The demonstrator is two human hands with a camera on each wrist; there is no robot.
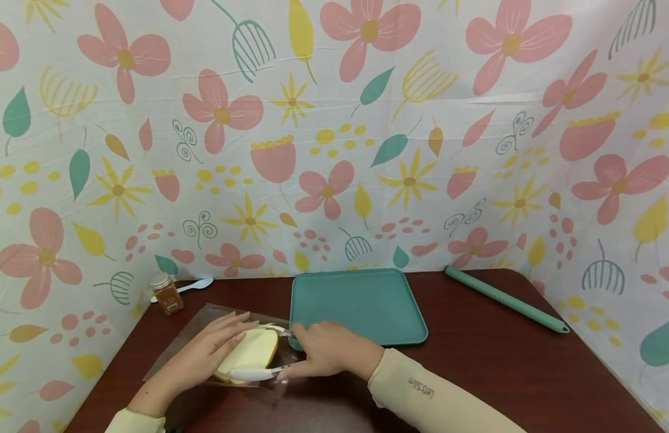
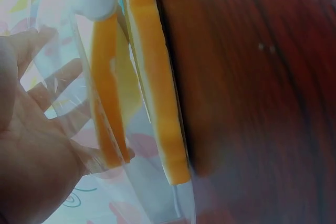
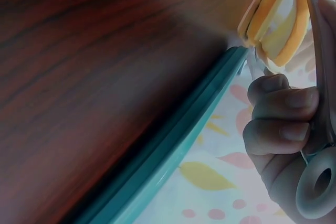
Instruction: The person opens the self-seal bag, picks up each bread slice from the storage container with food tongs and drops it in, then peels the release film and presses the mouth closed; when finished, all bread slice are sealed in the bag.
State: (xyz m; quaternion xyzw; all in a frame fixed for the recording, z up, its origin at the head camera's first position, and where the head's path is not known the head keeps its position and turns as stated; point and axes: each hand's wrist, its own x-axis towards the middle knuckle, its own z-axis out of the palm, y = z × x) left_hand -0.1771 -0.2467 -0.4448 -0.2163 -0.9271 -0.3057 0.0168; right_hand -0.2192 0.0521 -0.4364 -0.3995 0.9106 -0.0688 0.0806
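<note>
Two slices of bread (image 1: 253, 350) with brown crusts lie in a clear plastic bag (image 1: 177, 349) on the dark wooden table. My right hand (image 1: 329, 347) grips a pair of tongs (image 1: 253, 374) with white tips. The tips spread to either side of the bread; in the right wrist view the fingers curl round the grey arm of the tongs (image 3: 321, 114). My left hand (image 1: 212, 343) rests over the bread's left side with its fingers fairly straight. In the left wrist view, those fingers (image 2: 60, 80) show through the plastic beside the crust (image 2: 157, 87).
A teal tray (image 1: 356, 300) lies behind my right hand. A small jar (image 1: 166, 294) of orange-brown contents and a pale blue spoon (image 1: 196, 284) stand at the back left. A long green rod (image 1: 507, 299) lies at the right. Flowered cloth (image 1: 334, 150) walls the table.
</note>
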